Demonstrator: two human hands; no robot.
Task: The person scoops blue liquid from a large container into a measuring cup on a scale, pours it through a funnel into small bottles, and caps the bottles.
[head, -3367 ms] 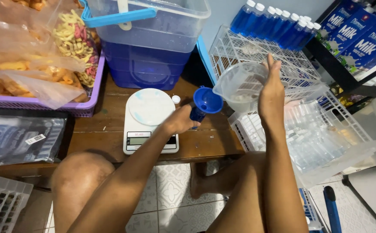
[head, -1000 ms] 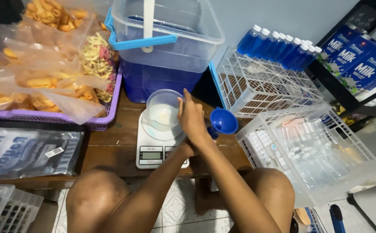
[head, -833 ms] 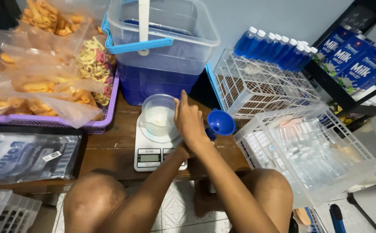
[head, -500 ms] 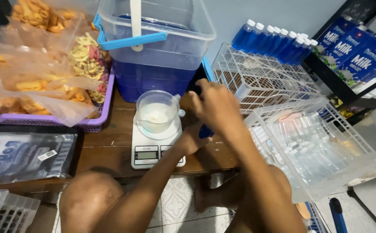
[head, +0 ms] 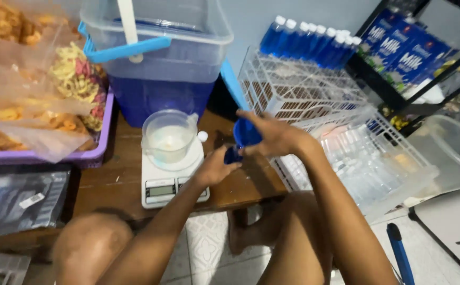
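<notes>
Knees and bare legs fill the bottom of the view, over a tiled floor. Just above them, the left hand pinches the narrow lower end of a blue funnel, and the right hand wraps around its wide upper part, fingers spread over the rim. The funnel is held between both hands above the wooden table, just right of the white scale. The spout is mostly hidden by the left fingers, so I cannot tell what is under it. On the scale stands a clear measuring cup with something whitish inside, hard to make out. Behind it stands a blue bucket, cut off at the top. Farther right, blue bottles stand behind a white wire basket.
</notes>
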